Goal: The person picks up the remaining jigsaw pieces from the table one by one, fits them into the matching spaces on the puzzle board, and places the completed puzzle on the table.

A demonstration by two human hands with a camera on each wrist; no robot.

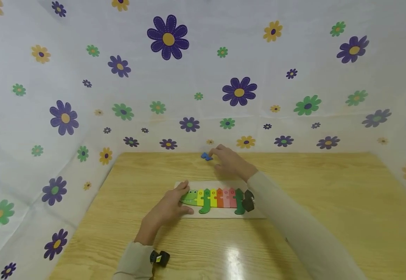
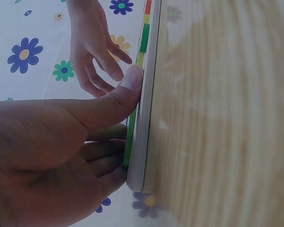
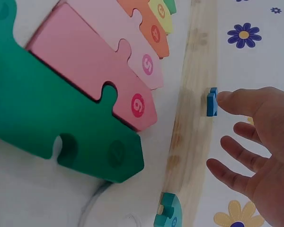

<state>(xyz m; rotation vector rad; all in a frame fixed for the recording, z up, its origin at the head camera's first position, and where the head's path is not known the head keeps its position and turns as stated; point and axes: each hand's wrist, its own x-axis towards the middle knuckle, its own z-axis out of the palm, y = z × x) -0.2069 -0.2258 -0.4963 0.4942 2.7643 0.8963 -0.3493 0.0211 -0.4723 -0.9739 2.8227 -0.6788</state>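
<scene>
A wooden crocodile puzzle lies on a pale board (image 1: pixel 192 216). The green head (image 1: pixel 190 199), green leg pieces (image 1: pixel 207 202) and several yellow, orange and pink pieces sit in a row. My left hand (image 1: pixel 169 204) rests on the board's left end, fingers on the head, thumb near the front edge. My right hand (image 1: pixel 229 160) reaches over the board to a small blue puzzle piece (image 1: pixel 206 156) near the table's back edge. One fingertip is at that blue piece; the other fingers are spread. A teal numbered piece (image 3: pixel 169 213) shows in the right wrist view.
The wooden table (image 1: pixel 119 233) ends at a white flower-printed cloth (image 1: pixel 203 70) at the back and sides. Black wrist cameras (image 1: pixel 160 258) are worn on both arms; the right forearm (image 1: pixel 294 221) crosses the board's right end and hides part of it.
</scene>
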